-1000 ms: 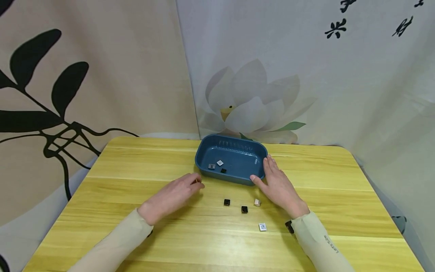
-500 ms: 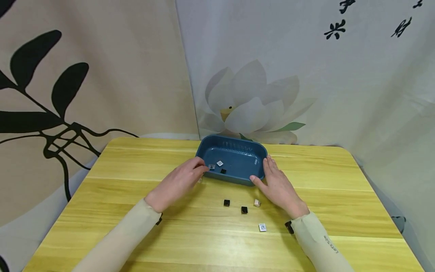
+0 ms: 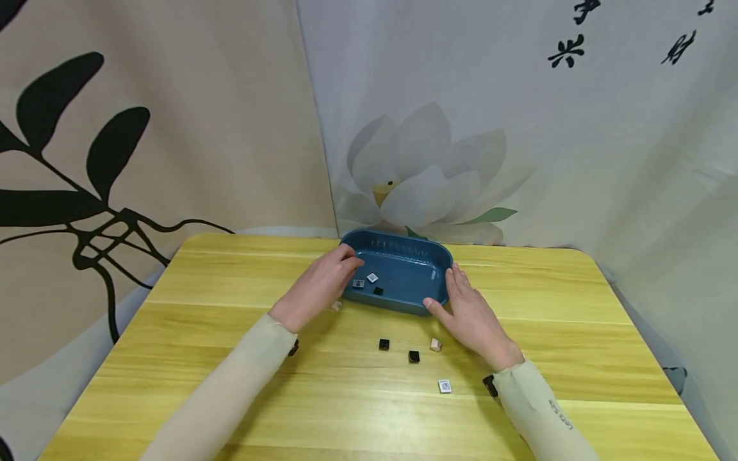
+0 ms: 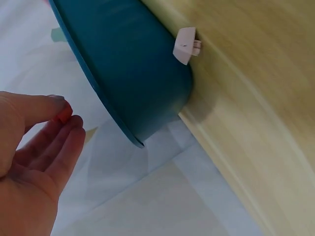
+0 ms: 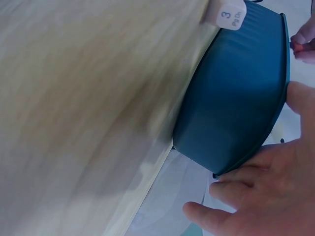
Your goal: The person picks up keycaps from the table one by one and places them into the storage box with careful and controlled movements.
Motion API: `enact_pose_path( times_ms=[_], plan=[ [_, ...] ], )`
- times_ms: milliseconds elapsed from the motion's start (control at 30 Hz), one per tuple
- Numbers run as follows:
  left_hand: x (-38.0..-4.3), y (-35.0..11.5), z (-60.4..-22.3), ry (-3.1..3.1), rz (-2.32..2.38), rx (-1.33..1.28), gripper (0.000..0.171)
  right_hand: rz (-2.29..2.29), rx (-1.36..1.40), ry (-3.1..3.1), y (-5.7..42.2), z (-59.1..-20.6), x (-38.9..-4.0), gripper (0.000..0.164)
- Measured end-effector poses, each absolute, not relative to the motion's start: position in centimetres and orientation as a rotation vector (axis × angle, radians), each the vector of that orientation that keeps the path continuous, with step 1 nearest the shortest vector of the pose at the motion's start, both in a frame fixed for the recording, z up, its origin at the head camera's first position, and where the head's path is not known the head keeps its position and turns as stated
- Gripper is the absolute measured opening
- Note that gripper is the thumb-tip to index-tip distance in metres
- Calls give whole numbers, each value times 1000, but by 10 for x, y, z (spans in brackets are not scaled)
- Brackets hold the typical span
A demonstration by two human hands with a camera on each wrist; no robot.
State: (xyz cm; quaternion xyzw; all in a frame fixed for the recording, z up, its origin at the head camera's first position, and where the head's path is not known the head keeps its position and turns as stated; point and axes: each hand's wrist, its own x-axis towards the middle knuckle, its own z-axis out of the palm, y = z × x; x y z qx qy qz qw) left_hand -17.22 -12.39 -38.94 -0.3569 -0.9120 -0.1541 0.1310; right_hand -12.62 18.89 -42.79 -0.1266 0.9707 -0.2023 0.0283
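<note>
My left hand [image 3: 319, 282] is over the left end of a blue tray [image 3: 403, 275]. Its thumb and fingertips pinch a small red keycap-like piece [image 4: 65, 112], mostly covered by the fingers. My right hand [image 3: 475, 317] rests against the tray's right end, fingers straight along the side and thumb on the near rim. Inside the tray lie a white keycap [image 3: 371, 278], a grey one [image 3: 358, 283] and a black one [image 3: 378, 291]. Just outside, below the left hand, sits a pale keycap [image 4: 185, 45] with its stem showing.
On the wooden table [image 3: 230, 307] in front of the tray are two black keycaps, one left [image 3: 384, 344] and one nearer [image 3: 414, 356]. A white keycap marked 3 PgDn [image 5: 230, 14] and a flat white keycap [image 3: 444, 386] lie to the right. Printed cloth [image 3: 230, 128] hangs behind.
My left hand has moved right and away from me, from the table up over the tray's left rim, still pinching the red piece. The right hand and tray have stayed put.
</note>
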Motion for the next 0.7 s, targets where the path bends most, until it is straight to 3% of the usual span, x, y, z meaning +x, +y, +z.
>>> enact_pose_path(
  times_ms=[700],
  plan=[
    [-202,-99,-398,-2824,-394,-958,23,-633,-395,2997,190,-428,-126,100]
  ],
)
